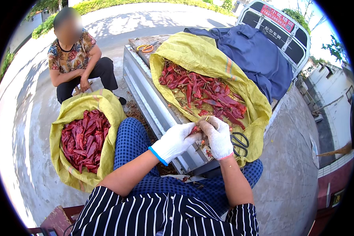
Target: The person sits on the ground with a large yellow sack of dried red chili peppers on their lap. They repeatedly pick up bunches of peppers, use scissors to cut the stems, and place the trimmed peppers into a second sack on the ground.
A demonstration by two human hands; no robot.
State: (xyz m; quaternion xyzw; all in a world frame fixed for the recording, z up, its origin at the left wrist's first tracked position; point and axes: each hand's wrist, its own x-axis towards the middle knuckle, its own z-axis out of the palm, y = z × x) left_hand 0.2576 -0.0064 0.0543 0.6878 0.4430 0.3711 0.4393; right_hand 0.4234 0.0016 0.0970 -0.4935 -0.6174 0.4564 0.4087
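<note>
My left hand (pixel 177 140), in a white knit glove with a blue cuff, grips a dried red chili pepper (pixel 195 129). Against it, my right hand (pixel 216 134), gloved in white with a pink cuff, pinches the stem end of the same pepper. Just beyond both hands, dried red peppers (pixel 200 88) lie in the mouth of a yellow woven sack (pixel 191 47) on a truck bed. Black-handled scissors (pixel 239 144) rest beside my right hand. At the left, a second yellow woven sack (pixel 60 118) stands full of dried red peppers (pixel 85 138).
A person (pixel 73 56) sits low beyond the left sack. Orange-handled scissors (pixel 146 48) lie on the far corner of the truck bed (pixel 153 91). A dark blue cloth garment (pixel 247 50) covers part of the sack. Plant debris lies on the ground beside the truck.
</note>
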